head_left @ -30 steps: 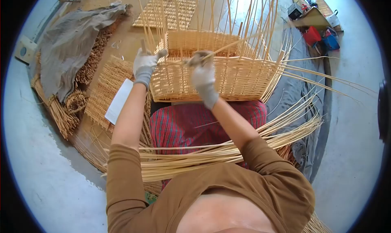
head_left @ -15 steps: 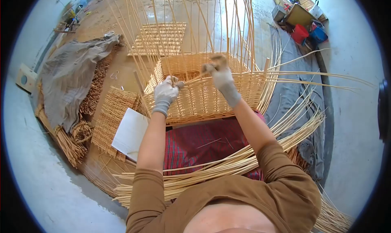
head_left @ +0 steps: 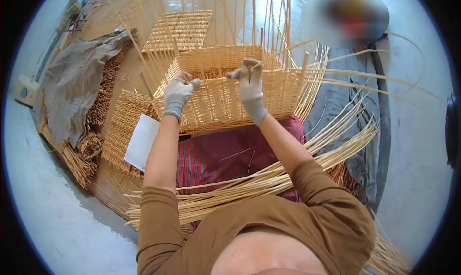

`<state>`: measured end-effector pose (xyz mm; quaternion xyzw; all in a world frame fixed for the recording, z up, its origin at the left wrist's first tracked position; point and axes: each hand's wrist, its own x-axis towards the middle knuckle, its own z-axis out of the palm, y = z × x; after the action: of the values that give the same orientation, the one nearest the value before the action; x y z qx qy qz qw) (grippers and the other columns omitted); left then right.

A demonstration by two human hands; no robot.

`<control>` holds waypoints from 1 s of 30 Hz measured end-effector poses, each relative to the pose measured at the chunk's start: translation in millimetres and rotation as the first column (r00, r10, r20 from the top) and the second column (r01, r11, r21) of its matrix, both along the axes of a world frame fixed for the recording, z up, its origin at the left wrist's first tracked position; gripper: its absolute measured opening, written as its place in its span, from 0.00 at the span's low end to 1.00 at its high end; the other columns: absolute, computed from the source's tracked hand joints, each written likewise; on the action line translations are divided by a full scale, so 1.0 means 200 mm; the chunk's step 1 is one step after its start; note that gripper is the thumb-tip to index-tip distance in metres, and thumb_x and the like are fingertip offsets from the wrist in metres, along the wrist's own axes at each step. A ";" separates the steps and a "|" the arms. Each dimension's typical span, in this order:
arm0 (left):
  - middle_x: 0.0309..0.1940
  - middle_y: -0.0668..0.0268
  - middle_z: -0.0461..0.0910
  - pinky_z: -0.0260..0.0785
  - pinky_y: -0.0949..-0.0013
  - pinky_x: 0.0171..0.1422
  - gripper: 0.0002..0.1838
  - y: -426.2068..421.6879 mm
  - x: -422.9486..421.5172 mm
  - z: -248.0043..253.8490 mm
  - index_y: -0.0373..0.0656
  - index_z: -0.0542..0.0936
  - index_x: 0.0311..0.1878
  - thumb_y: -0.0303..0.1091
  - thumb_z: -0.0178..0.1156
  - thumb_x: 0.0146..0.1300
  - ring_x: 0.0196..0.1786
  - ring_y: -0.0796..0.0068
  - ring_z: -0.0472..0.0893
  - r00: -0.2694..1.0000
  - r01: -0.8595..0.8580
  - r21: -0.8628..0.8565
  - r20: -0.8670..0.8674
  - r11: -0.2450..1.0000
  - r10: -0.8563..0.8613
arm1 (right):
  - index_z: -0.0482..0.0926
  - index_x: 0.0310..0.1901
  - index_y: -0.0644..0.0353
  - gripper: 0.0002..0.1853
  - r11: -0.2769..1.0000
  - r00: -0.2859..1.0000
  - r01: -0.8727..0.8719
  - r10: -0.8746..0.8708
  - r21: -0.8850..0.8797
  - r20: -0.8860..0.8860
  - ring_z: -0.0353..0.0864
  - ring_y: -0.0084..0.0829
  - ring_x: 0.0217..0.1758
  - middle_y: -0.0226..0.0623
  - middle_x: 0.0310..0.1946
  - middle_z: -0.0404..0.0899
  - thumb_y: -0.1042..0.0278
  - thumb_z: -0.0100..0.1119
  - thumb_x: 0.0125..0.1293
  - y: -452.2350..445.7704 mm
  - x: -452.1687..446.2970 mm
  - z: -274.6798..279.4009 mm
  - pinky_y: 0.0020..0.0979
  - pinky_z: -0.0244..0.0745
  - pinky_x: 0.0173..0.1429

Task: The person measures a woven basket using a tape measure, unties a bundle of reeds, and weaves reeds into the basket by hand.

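A rectangular wicker basket (head_left: 216, 104) stands before me, its woven front wall towards me and tall upright rods (head_left: 253, 18) rising from its far sides. Both my hands wear pale gloves with greyish fingertips. My left hand (head_left: 178, 91) is closed at the left part of the front rim, its fingers pinching the wicker there. Farther right on the same rim, my right hand (head_left: 250, 85) has its fingers bent round a thin wicker rod (head_left: 290, 49), which slants up to the right. The rod's other end is hidden among the fingers and weave.
Loose pale rods (head_left: 249, 183) lie across my lap over a red checked cloth (head_left: 216, 152). More rods stick out right of the basket. Woven panels (head_left: 180, 30) lie behind and at left, near a white sheet (head_left: 142, 141) and cloth-covered bundles (head_left: 72, 92).
The view has shifted, so the basket sits lower and farther left. My right hand, blurred before, is now sharper, with a rod slanting up right from it. My left hand stays at the rim.
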<state>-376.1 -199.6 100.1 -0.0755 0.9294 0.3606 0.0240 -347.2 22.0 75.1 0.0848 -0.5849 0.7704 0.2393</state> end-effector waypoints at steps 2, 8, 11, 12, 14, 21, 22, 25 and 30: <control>0.36 0.65 0.87 0.76 0.62 0.50 0.16 0.09 0.12 0.05 0.46 0.83 0.46 0.48 0.67 0.67 0.43 0.69 0.86 0.910 -0.136 -0.180 -0.412 0.974 0.051 | 0.66 0.58 0.56 0.11 0.974 0.906 -0.048 0.136 -0.223 0.402 0.84 0.29 0.30 0.40 0.36 0.86 0.73 0.51 0.79 0.19 -0.13 -0.04 0.25 0.77 0.27; 0.31 0.57 0.85 0.80 0.65 0.32 0.18 0.43 -0.09 0.08 0.38 0.81 0.51 0.46 0.57 0.76 0.29 0.67 0.87 0.939 0.151 0.374 0.237 0.915 -0.251 | 0.63 0.60 0.54 0.15 0.941 0.962 0.106 -0.016 -0.321 0.272 0.89 0.37 0.37 0.50 0.38 0.86 0.78 0.50 0.78 0.34 -0.08 -0.14 0.27 0.84 0.33; 0.35 0.60 0.84 0.78 0.63 0.25 0.28 0.39 -0.13 0.02 0.38 0.80 0.59 0.56 0.54 0.77 0.22 0.70 0.83 0.859 0.295 0.401 0.286 0.867 -0.424 | 0.65 0.62 0.51 0.21 0.835 0.969 -0.007 -0.129 0.550 0.208 0.84 0.37 0.57 0.52 0.56 0.80 0.82 0.52 0.71 0.35 -0.26 0.11 0.38 0.83 0.60; 0.31 0.60 0.83 0.77 0.64 0.24 0.30 0.39 -0.10 0.01 0.38 0.79 0.61 0.58 0.53 0.76 0.21 0.71 0.82 0.894 0.259 0.334 0.273 0.906 -0.356 | 0.66 0.63 0.53 0.23 0.613 0.976 0.069 -0.204 0.787 0.074 0.80 0.36 0.63 0.49 0.62 0.75 0.82 0.53 0.70 0.23 -0.39 0.19 0.37 0.80 0.64; 0.22 0.62 0.81 0.72 0.66 0.21 0.34 0.45 -0.07 0.04 0.38 0.78 0.65 0.61 0.51 0.76 0.17 0.74 0.78 0.944 0.138 0.250 0.260 0.958 -0.204 | 0.68 0.66 0.55 0.24 0.217 0.923 0.339 -0.266 0.916 -0.279 0.72 0.33 0.72 0.42 0.72 0.67 0.81 0.52 0.69 0.02 -0.62 0.31 0.35 0.75 0.71; 0.28 0.63 0.81 0.73 0.67 0.21 0.24 0.47 -0.11 0.05 0.36 0.79 0.47 0.53 0.55 0.77 0.18 0.77 0.78 0.918 0.179 0.274 0.298 0.945 -0.260 | 0.64 0.64 0.56 0.17 0.998 0.995 -0.053 0.057 -0.039 0.085 0.87 0.37 0.45 0.46 0.37 0.82 0.77 0.49 0.77 0.57 -0.19 -0.06 0.38 0.85 0.57; 0.33 0.62 0.81 0.76 0.64 0.29 0.26 0.45 -0.14 0.01 0.37 0.79 0.46 0.57 0.61 0.72 0.24 0.75 0.80 0.901 0.173 0.383 0.310 0.907 -0.303 | 0.64 0.64 0.56 0.17 0.998 0.995 -0.050 0.053 -0.038 0.085 0.87 0.37 0.45 0.46 0.37 0.82 0.77 0.49 0.77 0.57 -0.17 -0.05 0.38 0.85 0.57; 0.32 0.59 0.85 0.79 0.60 0.48 0.34 0.50 -0.28 0.04 0.43 0.80 0.48 0.67 0.69 0.60 0.37 0.66 0.86 0.958 0.182 0.022 -0.228 0.983 -0.172 | 0.60 0.65 0.55 0.14 0.994 0.981 -0.014 0.033 -0.104 0.189 0.87 0.34 0.34 0.37 0.28 0.78 0.72 0.43 0.81 0.53 -0.09 -0.09 0.38 0.88 0.48; 0.37 0.59 0.86 0.74 0.61 0.49 0.40 0.63 -0.30 0.11 0.44 0.78 0.49 0.71 0.73 0.50 0.41 0.65 0.84 0.992 -0.117 -0.037 -0.048 0.992 0.115 | 0.67 0.60 0.57 0.10 0.971 0.980 -0.191 0.196 -0.144 0.020 0.87 0.32 0.36 0.42 0.34 0.85 0.67 0.45 0.83 0.47 -0.10 0.03 0.42 0.85 0.51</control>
<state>-436.8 -74.3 121.7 -0.1217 0.9307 0.3444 -0.0196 -366.4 116.9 81.4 0.1111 -0.5217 0.8309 0.1586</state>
